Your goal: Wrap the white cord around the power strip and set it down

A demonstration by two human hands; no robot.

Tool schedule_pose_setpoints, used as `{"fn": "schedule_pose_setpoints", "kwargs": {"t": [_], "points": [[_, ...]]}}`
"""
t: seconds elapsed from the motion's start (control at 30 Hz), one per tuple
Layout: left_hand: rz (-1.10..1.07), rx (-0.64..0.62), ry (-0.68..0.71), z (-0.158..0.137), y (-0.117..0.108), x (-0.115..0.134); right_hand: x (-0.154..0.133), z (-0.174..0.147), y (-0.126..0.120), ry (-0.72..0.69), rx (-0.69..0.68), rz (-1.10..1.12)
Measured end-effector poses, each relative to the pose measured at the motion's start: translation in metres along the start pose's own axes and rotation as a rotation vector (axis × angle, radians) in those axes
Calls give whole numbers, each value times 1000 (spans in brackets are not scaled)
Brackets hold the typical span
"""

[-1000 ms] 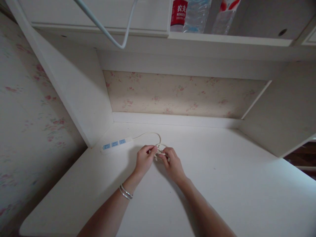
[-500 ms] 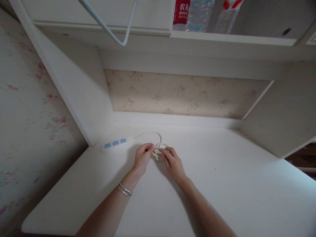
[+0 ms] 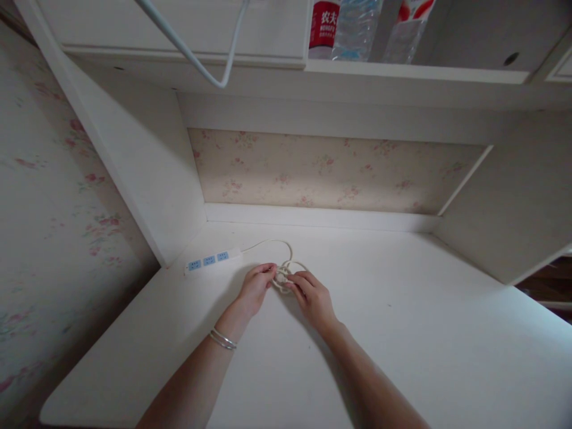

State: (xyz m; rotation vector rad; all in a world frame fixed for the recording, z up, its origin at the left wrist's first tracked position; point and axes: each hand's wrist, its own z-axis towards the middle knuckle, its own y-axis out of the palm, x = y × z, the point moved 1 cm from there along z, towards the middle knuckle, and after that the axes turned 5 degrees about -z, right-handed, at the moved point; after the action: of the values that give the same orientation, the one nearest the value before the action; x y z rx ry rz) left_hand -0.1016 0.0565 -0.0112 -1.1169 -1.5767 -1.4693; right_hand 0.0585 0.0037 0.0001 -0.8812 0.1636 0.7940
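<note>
A white power strip with blue sockets lies on the desk toward the left. Its cream power cord curves over from the strip's right end and gathers in loose loops between my hands. My left hand pinches the left side of the loops between thumb and fingers. On the opposite side, my right hand has its fingertips closed on the cord. The plug end cannot be made out clearly among the loops. Two silver bangles circle my left wrist.
The white desk sits under a shelf holding several plastic bottles. A pale bent bar hangs at upper left. Side panels bound the desk, with floral wallpaper behind it.
My right hand's fingertips have shifted slightly left on the cord, and the loops sit a little tighter between my hands. The power strip stays in place.
</note>
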Motion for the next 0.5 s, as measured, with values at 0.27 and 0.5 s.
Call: {"fn": "schedule_pose_setpoints", "kwargs": {"t": [0.27,0.5], "points": [[-64,-84,-41,-3,4,7,-1,2,-2,67,62,134],[20,-25,-50,-3,2,7,-1,3,-6,144,50,192]]}}
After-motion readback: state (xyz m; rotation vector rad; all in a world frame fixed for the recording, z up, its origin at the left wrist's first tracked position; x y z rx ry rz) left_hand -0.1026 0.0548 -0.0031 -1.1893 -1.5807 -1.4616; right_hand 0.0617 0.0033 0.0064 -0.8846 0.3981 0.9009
